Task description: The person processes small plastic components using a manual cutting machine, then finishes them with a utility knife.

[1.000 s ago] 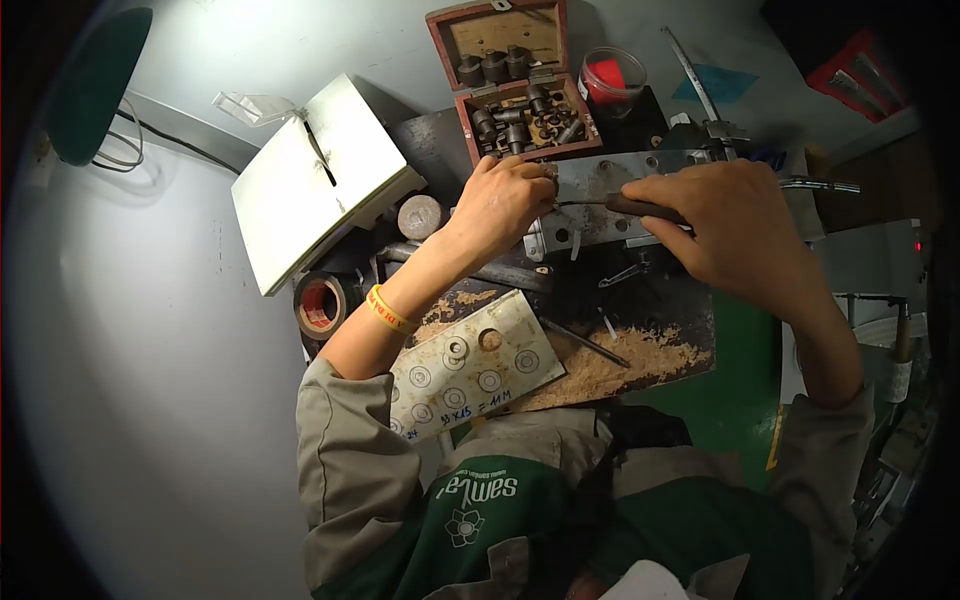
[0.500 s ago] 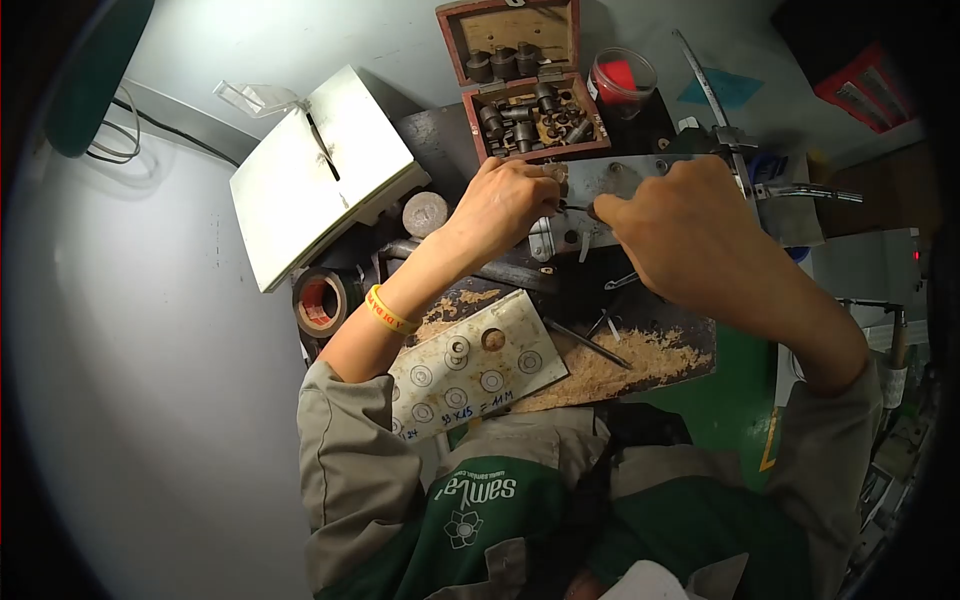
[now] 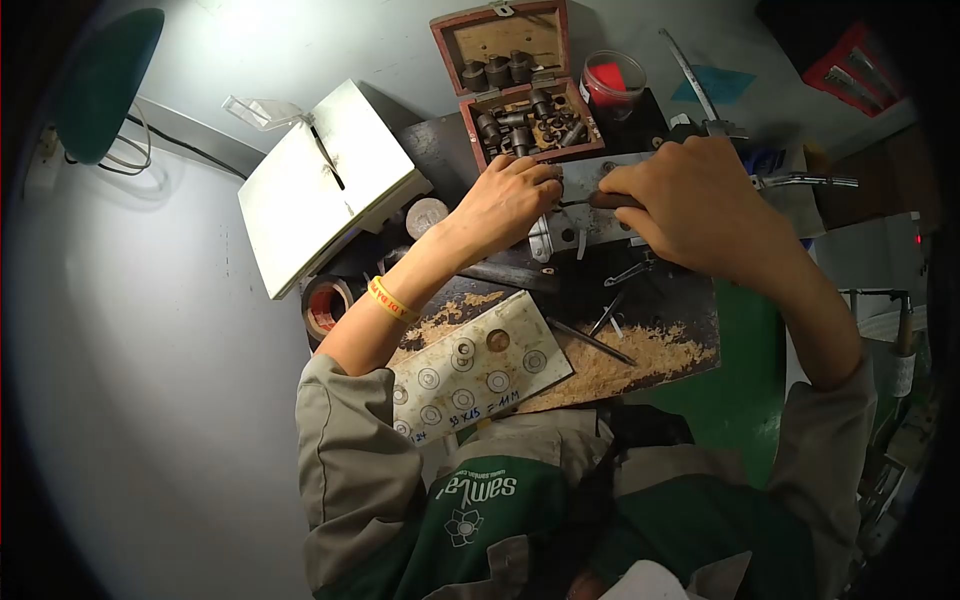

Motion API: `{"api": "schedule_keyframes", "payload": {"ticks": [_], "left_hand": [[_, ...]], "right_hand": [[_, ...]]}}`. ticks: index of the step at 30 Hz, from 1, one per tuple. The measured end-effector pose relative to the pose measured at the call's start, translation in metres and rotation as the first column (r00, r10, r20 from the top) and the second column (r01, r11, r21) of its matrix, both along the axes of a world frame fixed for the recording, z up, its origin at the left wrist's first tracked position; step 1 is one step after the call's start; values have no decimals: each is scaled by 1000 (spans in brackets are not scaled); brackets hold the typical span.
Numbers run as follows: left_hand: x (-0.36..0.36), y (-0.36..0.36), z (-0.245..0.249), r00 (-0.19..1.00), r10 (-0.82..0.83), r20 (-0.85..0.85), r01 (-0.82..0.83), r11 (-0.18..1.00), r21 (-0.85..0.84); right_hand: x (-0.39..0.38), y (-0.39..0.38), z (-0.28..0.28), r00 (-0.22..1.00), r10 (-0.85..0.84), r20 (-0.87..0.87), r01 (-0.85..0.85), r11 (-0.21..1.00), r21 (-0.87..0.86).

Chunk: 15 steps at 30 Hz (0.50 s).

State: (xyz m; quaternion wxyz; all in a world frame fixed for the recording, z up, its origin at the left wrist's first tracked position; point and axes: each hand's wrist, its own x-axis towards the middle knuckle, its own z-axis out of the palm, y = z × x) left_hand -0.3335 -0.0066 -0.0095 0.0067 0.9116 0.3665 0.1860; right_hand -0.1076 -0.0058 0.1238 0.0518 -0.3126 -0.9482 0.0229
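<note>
My right hand [image 3: 700, 205] is closed around a dark-handled tool [image 3: 610, 200], with a finger stretched along the handle. The tool's thin shaft points left, towards my left hand [image 3: 515, 195]. Over the left end of a grey metal block [image 3: 590, 230] with holes in it, my left hand has its fingers bent and pressed together. Whatever they grip, if anything, is too small and hidden to name. Just behind that hand stands an open wooden box [image 3: 535, 140] of dark cylindrical metal parts.
A marked plate with circles [image 3: 480, 385] lies near my lap, beside wood-coloured shavings [image 3: 670, 350] and thin metal tools [image 3: 595, 342]. To the left are a white slotted box [image 3: 330, 190] and a tape roll [image 3: 328, 303]. A clear tub [image 3: 612, 90] stands behind.
My view has shifted slightly. My right hand has turned and its finger now lies along the handle, so more of the tool shows. My left hand stays at the block's left end.
</note>
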Motion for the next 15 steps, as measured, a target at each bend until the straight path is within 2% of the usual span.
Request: {"api": "schedule_keyframes", "payload": {"ticks": [8, 12, 15], "left_hand": [[0, 1, 0, 996, -22, 91, 23, 1000, -13], [0, 1, 10, 997, 22, 73, -13, 993, -119], [2, -1, 27, 998, 59, 22, -54, 979, -199]], "right_hand": [[2, 2, 1, 999, -34, 29, 34, 999, -22], [5, 5, 9, 999, 4, -38, -2, 999, 45], [1, 4, 27, 988, -99, 116, 110, 990, -90]]}}
